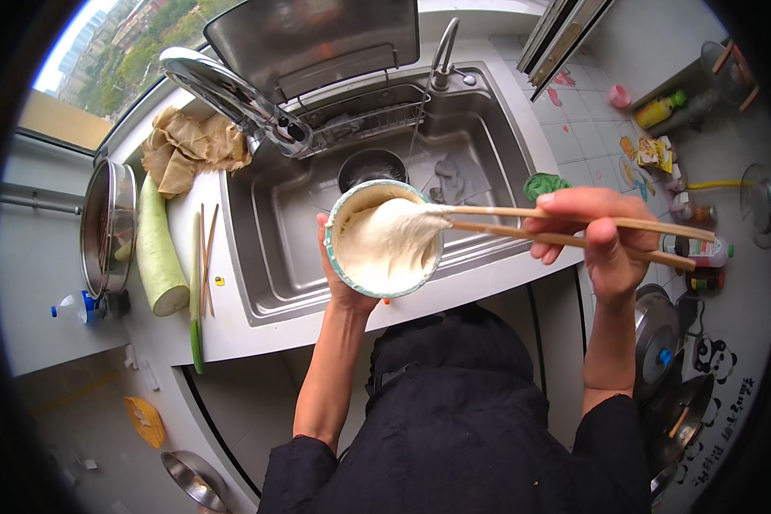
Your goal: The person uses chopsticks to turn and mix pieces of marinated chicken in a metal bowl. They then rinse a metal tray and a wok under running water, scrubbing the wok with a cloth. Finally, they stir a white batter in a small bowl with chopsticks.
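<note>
My left hand grips a round bowl with a pale green rim, held over the front edge of the sink. Soft, sticky white dough fills much of it, and some is smeared on the rim. In my right hand is a pair of wooden chopsticks, slightly apart. Their tips are stuck in a stretched lump of the dough at the bowl's right side. The underside of the bowl and part of my left hand are hidden.
The steel sink holds a dark round pot and a grey cloth. A chrome faucet leans over it. Left lie a winter melon, a scallion, thin sticks and a tan cloth. A green scrubber sits right.
</note>
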Tool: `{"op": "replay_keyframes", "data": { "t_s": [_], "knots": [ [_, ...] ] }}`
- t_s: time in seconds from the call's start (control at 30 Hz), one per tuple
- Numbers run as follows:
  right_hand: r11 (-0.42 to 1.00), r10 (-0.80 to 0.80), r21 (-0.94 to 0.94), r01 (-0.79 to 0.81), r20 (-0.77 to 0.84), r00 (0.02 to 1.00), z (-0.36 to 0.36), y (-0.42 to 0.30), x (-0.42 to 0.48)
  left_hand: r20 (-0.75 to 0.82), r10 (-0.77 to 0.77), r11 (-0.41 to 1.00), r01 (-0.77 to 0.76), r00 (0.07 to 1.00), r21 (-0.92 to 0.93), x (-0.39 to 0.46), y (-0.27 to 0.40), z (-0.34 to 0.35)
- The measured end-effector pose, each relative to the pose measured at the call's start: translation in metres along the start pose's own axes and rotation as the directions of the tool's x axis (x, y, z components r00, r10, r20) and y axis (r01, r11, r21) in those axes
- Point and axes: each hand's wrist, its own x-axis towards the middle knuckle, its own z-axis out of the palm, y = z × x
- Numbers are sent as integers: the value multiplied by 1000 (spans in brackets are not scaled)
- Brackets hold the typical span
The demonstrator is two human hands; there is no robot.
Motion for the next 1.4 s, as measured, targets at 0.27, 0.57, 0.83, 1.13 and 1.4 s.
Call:
{"op": "replay_keyframes", "data": {
  "t_s": [0.27,0.57,0.83,1.13,1.4],
  "knots": [
    [968,98,217,-129,148,984,26,24,11,-144,-138,990,143,980,23,3,-8,8],
    [939,165,292,-183,86,983,13,24,16,52,-257,953,262,965,-154,6,-13,12],
    [983,160,95,-156,-39,986,-16,23,10,-167,-227,973,232,960,11,-1,-15,12],
    [958,178,248,-145,-117,977,-1,21,10,-188,-123,968,159,975,193,-1,-11,13],
    [960,171,243,-140,-110,979,5,10,3,-276,11,964,63,961,259,-5,-9,15]
  ]
}}
